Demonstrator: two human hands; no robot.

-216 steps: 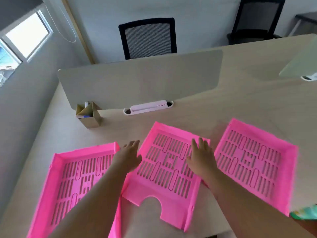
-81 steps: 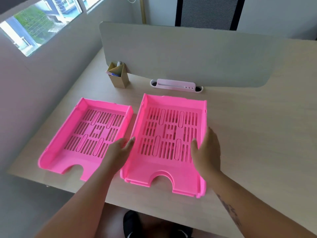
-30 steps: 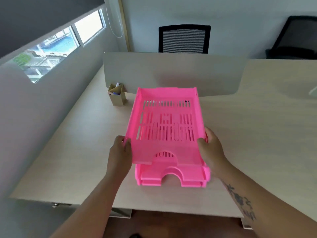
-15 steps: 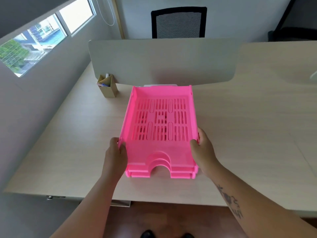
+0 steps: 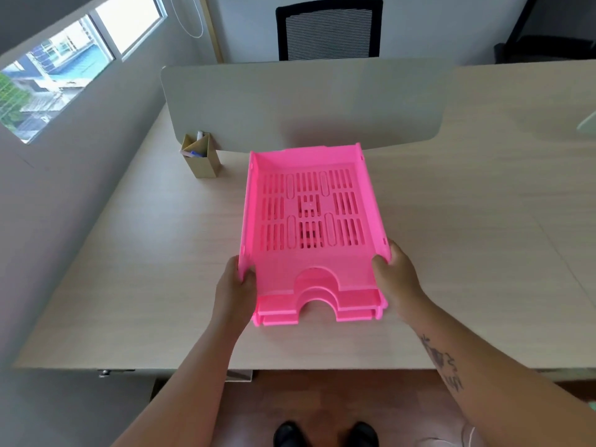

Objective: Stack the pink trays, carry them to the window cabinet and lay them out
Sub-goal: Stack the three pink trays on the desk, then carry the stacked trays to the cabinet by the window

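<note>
Three pink slotted trays (image 5: 309, 221) lie nested in one stack on the wooden desk (image 5: 467, 237), their cut-out fronts facing me near the front edge. My left hand (image 5: 237, 285) grips the stack's left wall near the front corner. On the opposite side my right hand (image 5: 395, 272) clasps the right wall at the same depth. The two lower trays show only as stepped front lips under the top one.
A grey divider panel (image 5: 303, 101) stands across the desk right behind the stack. A cardboard pen holder (image 5: 201, 159) sits to its left. A black mesh chair (image 5: 329, 27) is beyond the panel. A window (image 5: 64, 69) is in the left wall.
The top tray, held tilted above the other two one second ago, now sits nested on them. Both hands stay on the stack's sides.
</note>
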